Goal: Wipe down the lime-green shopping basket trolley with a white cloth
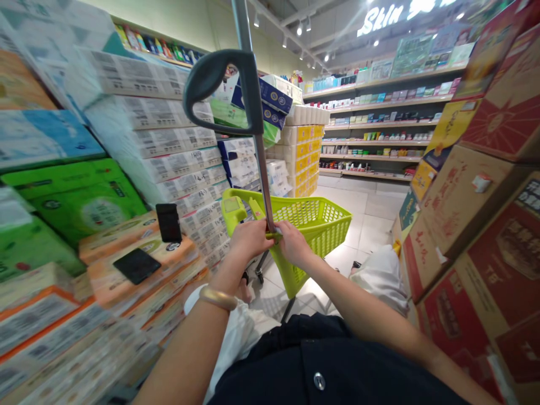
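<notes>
Two-handed, clasps the grey handle pole (pixel 262 180) at the near rim of a lime-green wheeled shopping basket (pixel 333 225), left hand (pixel 248 239) and right hand (pixel 293 243) with fingers curled shut around it. Sits on the aisle floor (pixel 371 208) just ahead, pole upright, nothing visible inside.

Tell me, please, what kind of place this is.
Most likely a supermarket: long shelves of small goods, stacked tissue packs and cartons, and a green shopping basket, gripped at its rim by the left hand and the right hand.
</notes>
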{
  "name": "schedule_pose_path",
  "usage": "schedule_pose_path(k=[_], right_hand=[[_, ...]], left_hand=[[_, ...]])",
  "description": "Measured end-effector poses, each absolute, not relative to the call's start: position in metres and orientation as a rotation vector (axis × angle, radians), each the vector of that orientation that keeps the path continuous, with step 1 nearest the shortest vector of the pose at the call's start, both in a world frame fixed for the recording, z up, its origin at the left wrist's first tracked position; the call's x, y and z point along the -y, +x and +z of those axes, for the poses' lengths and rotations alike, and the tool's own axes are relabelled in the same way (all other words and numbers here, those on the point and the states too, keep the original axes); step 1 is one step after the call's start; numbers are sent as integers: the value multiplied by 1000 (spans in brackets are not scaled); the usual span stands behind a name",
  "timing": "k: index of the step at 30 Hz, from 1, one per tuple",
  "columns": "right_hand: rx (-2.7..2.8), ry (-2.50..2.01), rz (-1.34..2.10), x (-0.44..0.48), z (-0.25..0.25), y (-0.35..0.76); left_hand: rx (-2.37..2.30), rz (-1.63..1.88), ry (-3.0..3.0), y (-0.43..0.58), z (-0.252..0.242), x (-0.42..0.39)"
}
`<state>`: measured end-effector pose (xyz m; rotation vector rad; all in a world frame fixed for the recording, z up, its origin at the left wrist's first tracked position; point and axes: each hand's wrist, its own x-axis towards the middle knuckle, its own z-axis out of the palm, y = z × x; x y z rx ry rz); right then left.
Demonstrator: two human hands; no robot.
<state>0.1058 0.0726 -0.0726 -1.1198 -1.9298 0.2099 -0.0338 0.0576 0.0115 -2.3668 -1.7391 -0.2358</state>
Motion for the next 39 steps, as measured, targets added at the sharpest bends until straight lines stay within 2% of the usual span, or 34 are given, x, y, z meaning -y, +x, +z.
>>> schedule_pose_path(k=[7,14,21,27,34,39], right_hand=[[1815,-1362,185,-79,-81,122],[1870,-1112,227,-68,-75,99],[1797,-1303,209,-75,-82,119],[1877,-1079,226,-68,-75,105],[1766,-1312,223,-75,-85,125],[1875,-1138,230,-67,-75,109]], left_hand=[[1733,-205,-2369,-33,12,-58],[1742,-202,-2364,-33,14,-54],[1749,-202,-2369,-34,12,-55],[1716,-214,-2356,-33,11,-54],[1741,-203,-2380,-34,13,-51],[1739,-203,-2378,-34,14,-51]])
